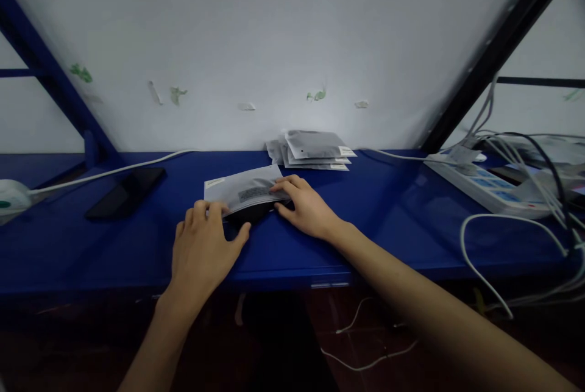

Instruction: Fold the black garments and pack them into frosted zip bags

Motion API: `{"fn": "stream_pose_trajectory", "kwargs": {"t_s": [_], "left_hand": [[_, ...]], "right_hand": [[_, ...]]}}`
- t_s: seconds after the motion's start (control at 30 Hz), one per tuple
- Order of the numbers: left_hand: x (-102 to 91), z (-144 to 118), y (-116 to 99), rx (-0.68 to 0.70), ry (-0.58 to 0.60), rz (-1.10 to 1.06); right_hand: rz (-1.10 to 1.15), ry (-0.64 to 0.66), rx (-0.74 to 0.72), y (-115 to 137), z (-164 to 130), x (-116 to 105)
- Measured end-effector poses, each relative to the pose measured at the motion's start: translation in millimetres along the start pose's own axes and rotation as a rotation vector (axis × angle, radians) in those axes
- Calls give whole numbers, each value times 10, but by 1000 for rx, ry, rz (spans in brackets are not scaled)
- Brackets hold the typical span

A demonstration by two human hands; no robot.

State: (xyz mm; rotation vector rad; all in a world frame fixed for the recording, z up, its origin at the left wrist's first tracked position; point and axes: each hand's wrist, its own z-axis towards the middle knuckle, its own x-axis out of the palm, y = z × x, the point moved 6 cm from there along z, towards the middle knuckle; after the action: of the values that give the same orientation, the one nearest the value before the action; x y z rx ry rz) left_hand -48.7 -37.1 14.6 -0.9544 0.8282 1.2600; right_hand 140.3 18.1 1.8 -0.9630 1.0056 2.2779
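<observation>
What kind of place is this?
Probably a small packing or repair workbench: a stack of grey pouches, a power strip trailing cables, and a dark phone on a blue metal shelf.

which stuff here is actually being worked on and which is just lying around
In hand:
left hand
right hand
grey pouch
black item at the pouch mouth

Lying about:
stack of pouches
dark phone
power strip
white cables

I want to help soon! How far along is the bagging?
Looks done: a pile of grey pouches by the wall. In hand: left hand and right hand hold a grey pouch over a dark item. Possibly left: a black phone.
</observation>
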Motion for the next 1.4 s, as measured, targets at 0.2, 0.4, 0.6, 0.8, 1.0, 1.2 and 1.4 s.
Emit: {"fn": "stream_pose_trajectory", "kwargs": {"t_s": [0.2, 0.4, 0.6, 0.8, 1.0, 1.2, 1.4], "left_hand": [[-35, 44, 105, -91, -13, -56], [5, 3, 160, -40, -14, -255], [11, -17, 101, 149, 43, -382], [-7, -31, 68, 188, 86, -481], [4, -21, 75, 127, 103, -472], [38, -23, 97, 91, 104, -402], [30, -42, 69, 132, 81, -442]], "right_hand": [[-22, -12, 35, -1, -13, -14], [-18, -35, 101, -65, -32, -26], [-30, -113, 194, -132, -38, -68], [-53, -140, 205, -180, -38, -64], [-81, -163, 194, -207, -48, -65], [-70, -163, 197, -217, -51, -57], [-75, -169, 208, -238, -53, -58]]}}
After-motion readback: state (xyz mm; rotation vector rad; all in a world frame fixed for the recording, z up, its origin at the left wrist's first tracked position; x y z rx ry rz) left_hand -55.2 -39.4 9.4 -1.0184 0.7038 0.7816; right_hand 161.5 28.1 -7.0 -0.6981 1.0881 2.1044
